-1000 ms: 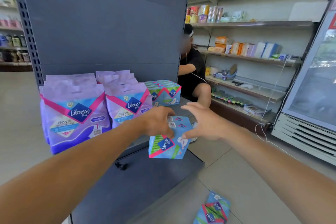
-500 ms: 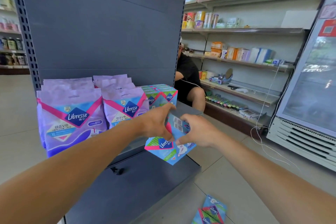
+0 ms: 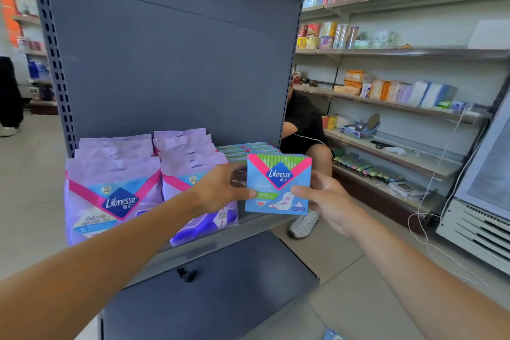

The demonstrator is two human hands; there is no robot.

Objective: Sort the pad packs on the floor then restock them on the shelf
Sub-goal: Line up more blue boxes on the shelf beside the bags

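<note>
I hold a blue and green Libresse pad pack [image 3: 278,174] upright with both hands, its front facing me, at the right end of the grey shelf [image 3: 248,222]. My left hand [image 3: 220,188] grips its left edge and my right hand [image 3: 328,201] its lower right corner. Right behind it stands a row of the same blue packs [image 3: 242,148]. Two rows of purple Libresse packs [image 3: 116,196] fill the shelf's left and middle. One more blue pack [image 3: 332,335] lies on the floor at the bottom edge, mostly cut off.
A lower grey shelf [image 3: 220,298] juts out below. A person in black [image 3: 303,124] crouches behind the shelf unit's right side. Wall shelves with goods [image 3: 400,91] and a fridge [image 3: 485,188] stand to the right, with a white cable [image 3: 422,229] trailing on the floor.
The blue pack was low and tilted in both hands; it is now raised, turned upright and brought up to the row of blue packs on the shelf.
</note>
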